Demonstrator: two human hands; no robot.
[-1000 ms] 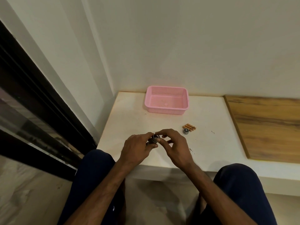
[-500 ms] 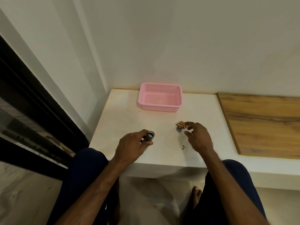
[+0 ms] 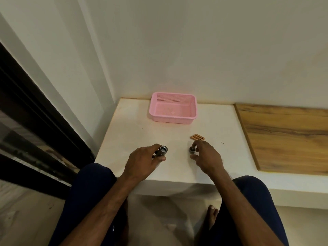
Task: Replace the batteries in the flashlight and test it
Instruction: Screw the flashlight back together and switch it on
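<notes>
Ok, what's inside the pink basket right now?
Nothing lies in the pink basket that shows: just its bare floor with a faint mark and perforated walls. Its near wall covers a thin strip of floor along the front, so anything tiny there is hidden.

A single wide-angle view looks from the person's head, forward and steeply down. The white surface point(image 3: 134, 139) sits mid-frame, its near edge just beyond the knees point(image 3: 94, 178), and the wall point(image 3: 195, 50) fills the far upper half. The left hand point(image 3: 142, 162) and right hand point(image 3: 207, 158) lie just below centre, near enough to make out the flashlight point(image 3: 162, 151) lens and a small dark cap point(image 3: 191, 150). The right edge cuts off a wooden board point(image 3: 287, 139).
</notes>
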